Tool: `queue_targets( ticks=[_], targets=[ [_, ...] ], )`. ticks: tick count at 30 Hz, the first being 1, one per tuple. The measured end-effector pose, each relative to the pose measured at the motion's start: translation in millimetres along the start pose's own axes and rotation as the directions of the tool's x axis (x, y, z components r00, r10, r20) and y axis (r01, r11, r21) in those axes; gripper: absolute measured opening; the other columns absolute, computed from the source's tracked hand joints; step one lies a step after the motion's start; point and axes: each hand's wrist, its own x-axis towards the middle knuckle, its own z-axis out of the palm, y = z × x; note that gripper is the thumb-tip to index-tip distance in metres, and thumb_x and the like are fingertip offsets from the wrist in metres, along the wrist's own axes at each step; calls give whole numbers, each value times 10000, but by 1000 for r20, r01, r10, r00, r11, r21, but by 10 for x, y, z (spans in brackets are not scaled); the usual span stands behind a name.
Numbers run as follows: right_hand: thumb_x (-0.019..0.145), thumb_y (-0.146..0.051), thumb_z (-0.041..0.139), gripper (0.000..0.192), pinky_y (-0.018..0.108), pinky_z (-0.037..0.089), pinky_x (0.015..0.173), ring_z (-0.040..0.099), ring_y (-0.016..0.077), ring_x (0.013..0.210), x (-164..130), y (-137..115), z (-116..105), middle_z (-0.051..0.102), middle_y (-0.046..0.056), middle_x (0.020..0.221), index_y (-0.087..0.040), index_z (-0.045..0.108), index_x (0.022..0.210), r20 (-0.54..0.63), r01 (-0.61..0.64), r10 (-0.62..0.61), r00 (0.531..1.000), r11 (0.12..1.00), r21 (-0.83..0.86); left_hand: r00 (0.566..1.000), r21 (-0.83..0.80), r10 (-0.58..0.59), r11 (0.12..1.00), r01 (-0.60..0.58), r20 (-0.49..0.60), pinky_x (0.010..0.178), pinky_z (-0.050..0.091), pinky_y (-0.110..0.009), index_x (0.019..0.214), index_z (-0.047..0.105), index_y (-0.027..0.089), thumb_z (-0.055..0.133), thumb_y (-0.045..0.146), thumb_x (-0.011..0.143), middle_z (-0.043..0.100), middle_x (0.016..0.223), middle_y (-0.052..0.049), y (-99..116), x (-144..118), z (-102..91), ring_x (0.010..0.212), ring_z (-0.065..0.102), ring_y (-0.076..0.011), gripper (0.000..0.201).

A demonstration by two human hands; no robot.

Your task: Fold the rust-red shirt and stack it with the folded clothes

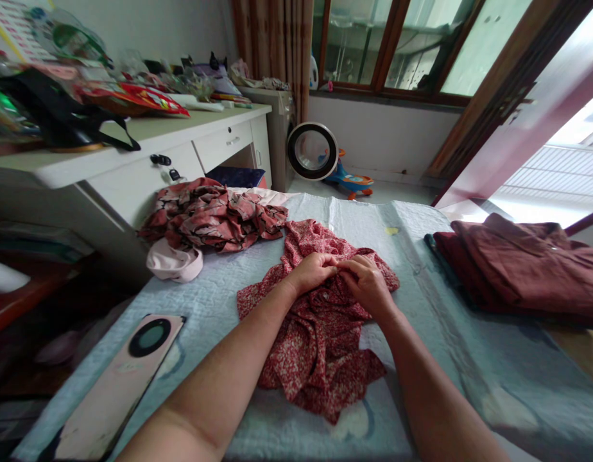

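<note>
A red garment with a small white floral print (320, 346), likely a shirt, lies crumpled on the light blue bed cover (229, 417). Over its upper part my two hands meet, fingertips close together. My left hand (316, 269) pinches the fabric from the left. From the right, my right hand (366, 282) pinches it at nearly the same spot. What exactly lies between the fingertips, perhaps a button or the garment's edge, is too small to make out.
Left of the garment lies a heap of pink-red patterned cloth (214, 215) with a pale pink band (174, 262). Folded dark red clothes (532, 263) are stacked at right. A pale flat board with a dark round window (118, 385) rests at front left. A cluttered white desk (176, 135) stands beyond.
</note>
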Motion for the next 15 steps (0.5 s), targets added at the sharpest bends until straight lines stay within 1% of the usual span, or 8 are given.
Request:
queue_targets(
  ticks=[3,6,9,12,15],
  targets=[
    [889,-172,558,154,337,455,791,575,200,837,-1,0,-4,631,41,855,-231,696,924,-7,-16,16,1000,1000,20,1000,12,11,1000,-12,6,638,395,-226,765,633,133,579,321,804,605,734,0,14,-8,-3,677,511,-118,200],
    [880,-167,562,151,332,457,778,579,198,829,6,-6,-15,633,38,854,-231,693,919,-10,-26,27,1000,999,35,1000,30,16,999,-16,9,622,392,-221,776,645,136,556,282,803,598,726,2,34,-19,-9,666,499,-114,173],
    [869,-152,562,154,327,456,776,585,196,833,16,-17,-28,638,33,859,-230,686,919,-11,-25,26,1000,998,52,999,9,25,1000,-25,32,629,407,-228,825,667,137,561,273,805,617,745,-2,43,-32,-23,660,511,-115,174],
    [847,-132,571,151,324,456,775,592,199,835,22,-21,-34,642,35,856,-219,681,902,-19,-30,31,999,998,62,995,-13,71,997,-70,66,693,443,-247,868,674,129,621,294,792,650,810,-21,25,-35,-37,729,559,-136,189],
    [835,-128,579,150,322,460,772,594,199,829,22,-14,-34,642,34,843,-214,684,897,-22,-34,36,999,997,73,990,-3,119,993,-119,76,769,461,-268,895,671,125,666,297,776,667,865,-38,-8,-27,-44,814,589,-160,209]
  ],
)
